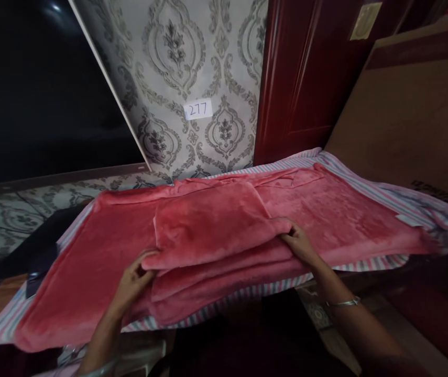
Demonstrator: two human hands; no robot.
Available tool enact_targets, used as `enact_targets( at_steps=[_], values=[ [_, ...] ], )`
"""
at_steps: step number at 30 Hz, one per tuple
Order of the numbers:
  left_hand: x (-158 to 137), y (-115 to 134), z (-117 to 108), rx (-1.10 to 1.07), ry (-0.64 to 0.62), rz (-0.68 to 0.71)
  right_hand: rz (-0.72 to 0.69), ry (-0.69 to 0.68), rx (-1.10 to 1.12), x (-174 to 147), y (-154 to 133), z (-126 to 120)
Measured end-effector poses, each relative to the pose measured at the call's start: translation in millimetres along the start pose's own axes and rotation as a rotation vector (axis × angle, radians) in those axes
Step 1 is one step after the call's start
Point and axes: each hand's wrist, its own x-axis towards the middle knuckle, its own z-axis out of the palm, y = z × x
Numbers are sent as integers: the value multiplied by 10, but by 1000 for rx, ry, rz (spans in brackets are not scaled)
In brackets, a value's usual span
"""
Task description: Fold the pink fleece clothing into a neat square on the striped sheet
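Note:
A folded piece of pink plush cloth (211, 225) lies in several layers at the middle of the view. Whether it is a garment or a small blanket I cannot tell. My left hand (135, 280) pinches the near left corner of its top layer. At the near right corner, my right hand (296, 242) grips the same layer between thumb and fingers. That front edge is slightly raised above the layers below. Under it spreads a larger pink plush blanket (86, 256), and beneath that a striped cloth (369, 264) shows along the edges.
A dark television screen (43, 89) stands at the left. Behind is a patterned wall with a paper label (198, 109) reading 277. A dark red door (298, 73) and a large cardboard box (416, 110) are at the right. A white tag (408, 220) lies near the blanket's right end.

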Motion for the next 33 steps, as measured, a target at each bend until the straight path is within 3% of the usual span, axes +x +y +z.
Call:
enact_targets(
  at_steps=[3,8,14,21,23,28,31,33],
  values=[
    [-191,-72,51,141,58,111,-82,13,-79,-33,-55,-28],
    [-219,-58,156,278,149,211,-134,17,-250,-62,-198,-100],
    [-233,15,165,118,174,37,-88,-33,-319,-48,-267,-193],
    [-258,399,136,-13,401,162,-162,96,-177,-43,-296,-102],
    [-286,352,116,-39,377,92,-136,93,-159,-81,-271,-130],
    [-372,98,108,-254,194,-317,73,-26,-54,-185,-194,-291],
    [-358,111,137,-245,88,-408,195,-64,-35,-173,-200,-320],
    [-320,184,173,-234,47,-431,180,-41,-115,-132,-218,-288]
  ],
)
